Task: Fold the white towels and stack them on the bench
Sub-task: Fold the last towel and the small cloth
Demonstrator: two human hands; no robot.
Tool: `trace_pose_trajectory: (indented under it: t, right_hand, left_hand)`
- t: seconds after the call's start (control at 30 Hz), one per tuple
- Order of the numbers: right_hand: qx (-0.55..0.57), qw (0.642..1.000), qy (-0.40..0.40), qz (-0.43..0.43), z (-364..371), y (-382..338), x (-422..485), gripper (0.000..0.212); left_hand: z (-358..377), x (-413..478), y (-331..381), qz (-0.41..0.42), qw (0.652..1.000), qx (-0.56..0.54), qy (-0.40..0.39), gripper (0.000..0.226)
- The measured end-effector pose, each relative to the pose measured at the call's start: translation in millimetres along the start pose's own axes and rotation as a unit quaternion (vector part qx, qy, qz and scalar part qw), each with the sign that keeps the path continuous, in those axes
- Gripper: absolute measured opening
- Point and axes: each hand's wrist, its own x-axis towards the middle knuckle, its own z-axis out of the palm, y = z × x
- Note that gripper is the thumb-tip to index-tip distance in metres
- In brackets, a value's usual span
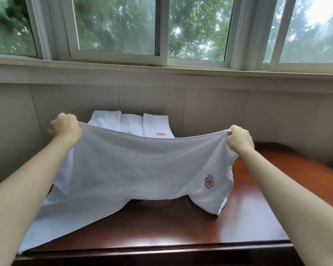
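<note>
Two bare arms reach up from the lower corners of the frame over a dark reddish-brown wooden counter, whose glossy top fills the lower middle and runs off to the right. Behind it a pale panelled wall crosses the middle of the frame, and above that a wide sill carries a row of white-framed sliding windows with green tree foliage outside.

At the back of the counter, against the wall and just above centre, lie three folded white towels side by side, touching one another; the rightmost shows a small red embroidered mark, the middle one a dark mark partly hidden.

In front of them a white towel is held up and stretched across the centre of the frame, blocking the lower part of the folded ones and much of the counter's back. Its top edge sags between the hands, its lower left part trails down onto the counter toward the lower left corner, and a purple embroidered emblem sits near its lower right.

Left hand, at centre left, is closed in a fist around the towel's upper left corner. Right hand, at centre right, pinches the bunched upper right corner with curled fingers.
</note>
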Motion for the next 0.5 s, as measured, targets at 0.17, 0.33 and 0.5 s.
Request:
trace_pose_trajectory:
  t: [0.17,0.33,0.5]
  right_hand:
    - [0.020,0.994,0.102,-0.013,-6.4,-4.0,-0.6,0.019]
    - [-0.042,0.973,0.223,-0.051,-26.3,-30.8,2.8,0.027]
    - [-0.011,0.933,0.341,-0.112,-56.6,-52.0,-9.0,0.026]
  left_hand:
    - [8.5,-11.7,1.7,0.026,0.994,-0.087,0.063,0.027]
    - [4.6,-31.1,27.5,0.117,0.982,-0.121,0.090,0.028]
    - [-26.5,-42.1,55.0,0.146,0.954,-0.186,0.185,0.024]
